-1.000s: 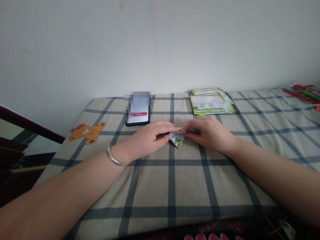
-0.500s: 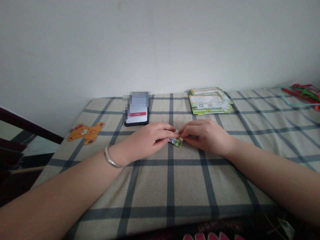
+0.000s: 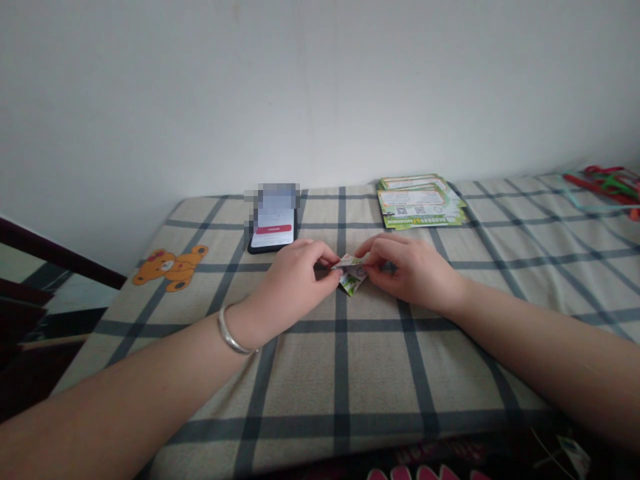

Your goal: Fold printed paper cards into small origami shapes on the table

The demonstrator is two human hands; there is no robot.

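Note:
A small piece of folded printed paper [image 3: 353,275], green and white, is between my two hands just above the checked cloth. My left hand [image 3: 305,277], with a silver bangle [image 3: 231,331] on its wrist, pinches the paper's left corner between thumb and fingers. The right corner is pinched by my right hand [image 3: 407,267]. One flap of the paper stands up toward the far side, while a pointed part hangs toward me. Fingertips hide both side corners.
Behind my left hand lies a phone [image 3: 274,230] with a lit screen. A stack of green-edged printed sheets [image 3: 420,203] rests near the wall. An orange bear cutout [image 3: 171,269] lies at left. Red and green items [image 3: 610,187] sit far right on the checked cloth [image 3: 310,387].
Both hands have shifted their grip to the paper's side corners, my left hand drawing slightly back left. More of the paper shows, with its upper flap raised. Phone, sheets and bear stay put.

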